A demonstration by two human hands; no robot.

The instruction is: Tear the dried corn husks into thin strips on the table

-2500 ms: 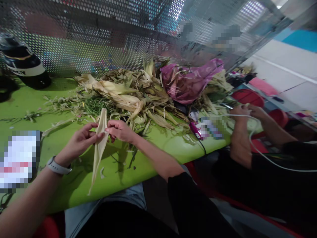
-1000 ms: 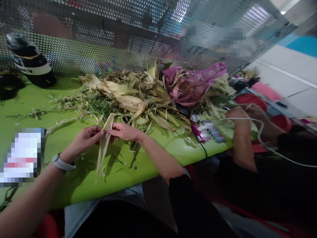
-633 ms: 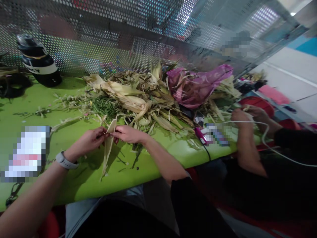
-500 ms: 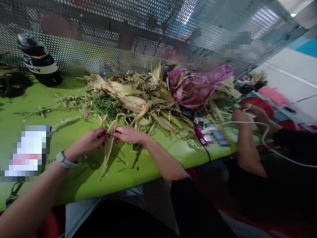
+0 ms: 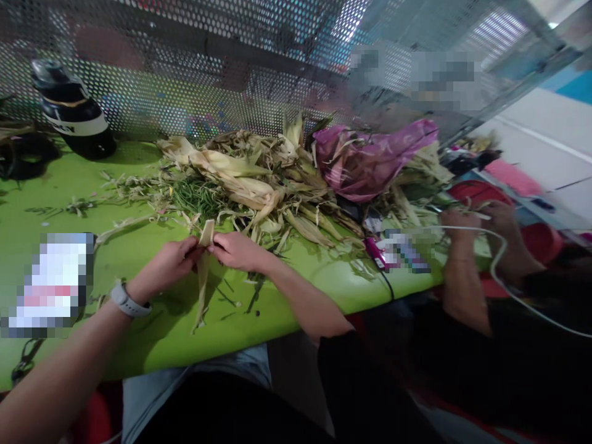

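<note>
Both my hands pinch the top of one pale dried corn husk strip (image 5: 202,285), which hangs down onto the green table (image 5: 152,336). My left hand (image 5: 167,266), with a white watch on its wrist, grips the husk's left edge. My right hand (image 5: 237,251) grips the right edge, fingertips nearly touching the left hand's. Just beyond my hands lies a big heap of corn husks (image 5: 259,185) and green stalks.
A pink plastic bag (image 5: 370,157) sits on the heap at the right. A co-worker's hands (image 5: 478,225) work at the table's right end beside a white cable. A black helmet (image 5: 74,114) stands far left against perforated metal mesh. A pink-handled tool (image 5: 374,253) lies near the edge.
My hands have come closer together and lower on the husk, and the strip between them looks narrower. The co-worker's hands have shifted slightly to the right.
</note>
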